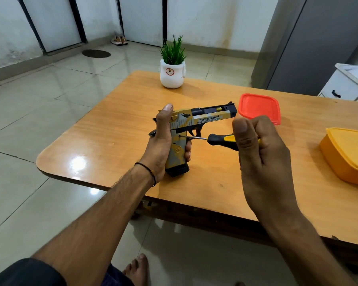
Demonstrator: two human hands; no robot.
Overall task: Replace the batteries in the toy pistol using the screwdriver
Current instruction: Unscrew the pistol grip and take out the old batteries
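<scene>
A yellow, grey and black toy pistol (pixel 196 120) stands upright with its barrel pointing right, above the wooden table (pixel 116 129). My left hand (pixel 163 139) grips its handle, thumb up along the rear of the slide, fingers wrapped round the front of the grip. My right hand (pixel 258 149) holds a black and yellow screwdriver (pixel 219 139) by its handle. The thin metal shaft runs left and its tip touches the upper part of the pistol's grip.
An orange-red lid (pixel 260 108) lies on the table behind my right hand. A yellow plastic box (pixel 347 153) sits at the right edge. A white pot with a green plant (pixel 172 73) stands at the table's far edge. Tiled floor lies to the left.
</scene>
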